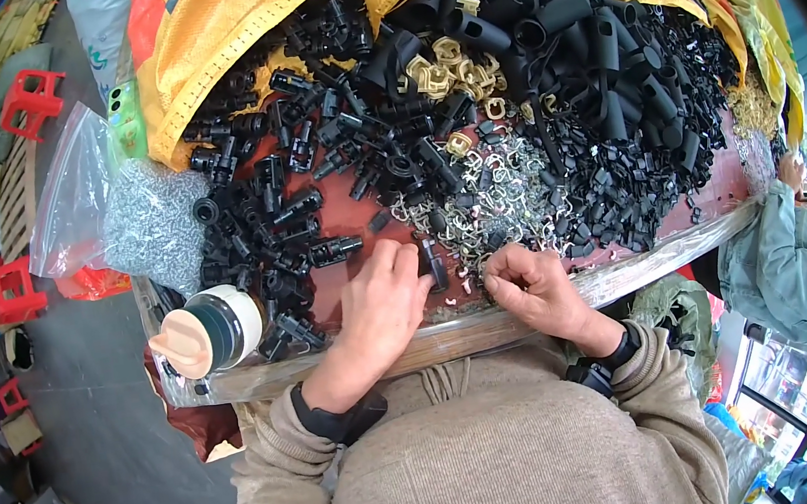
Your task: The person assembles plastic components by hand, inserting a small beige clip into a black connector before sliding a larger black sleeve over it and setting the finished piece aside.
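My left hand [384,300] rests at the table's near edge, fingers bent and drawn together, with a narrow black plastic part [436,265] against its fingertips. To its right, my right hand [536,294] has thumb and forefinger pinched together; whatever lies between them is too small to make out. Just beyond the right hand spreads a heap of small pale metal clips [507,189]. Small black plastic pieces [608,192] lie to the right of the clips. Black tubular assemblies [282,206] with jointed ends are piled beyond and left of my left hand.
A cup with a beige lid [183,344] stands at the near left corner, beside a clear bag of small silvery parts [152,217]. Farther back are black tube sleeves [567,20], cream rings [452,70] and yellow sacks [245,30]. Another person [787,255] is at the right.
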